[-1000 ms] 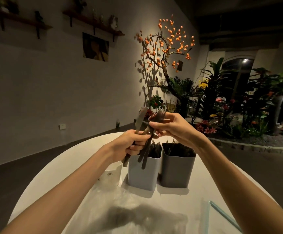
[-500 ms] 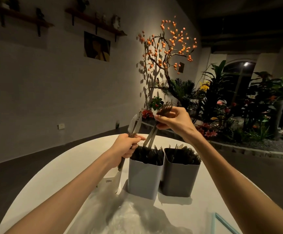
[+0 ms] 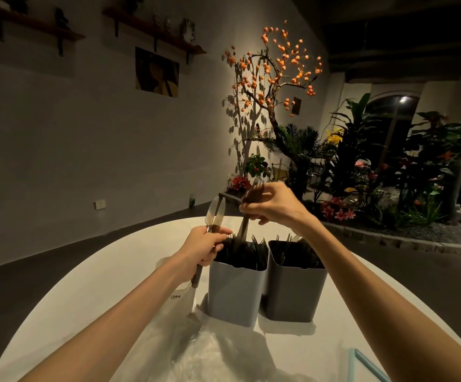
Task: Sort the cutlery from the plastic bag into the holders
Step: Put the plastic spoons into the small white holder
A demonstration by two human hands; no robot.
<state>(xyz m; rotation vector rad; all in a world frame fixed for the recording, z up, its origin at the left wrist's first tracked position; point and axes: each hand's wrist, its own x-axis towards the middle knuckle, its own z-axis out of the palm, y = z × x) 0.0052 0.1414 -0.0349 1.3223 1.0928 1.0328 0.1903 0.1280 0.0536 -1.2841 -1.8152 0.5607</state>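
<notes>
Two square holders stand side by side on the white table (image 3: 86,285): a light grey holder (image 3: 233,293) on the left and a darker grey holder (image 3: 292,293) on the right, both packed with dark cutlery. My left hand (image 3: 204,248) grips two knives (image 3: 216,213), blades up, just left of the light holder. My right hand (image 3: 272,206) pinches dark forks (image 3: 247,216) by their upper ends, handles reaching down into the light holder. A crumpled clear plastic bag (image 3: 212,354) lies in front of the holders.
A white container (image 3: 181,297) with small lettering stands left of the light holder, partly behind my left forearm. A light blue frame edge (image 3: 367,365) shows at the bottom right. Beyond the table are dark floor, a wall and a planted bed.
My right hand has lowered the forks so their handles enter the light holder. My left hand stays beside that holder with the knives upright.
</notes>
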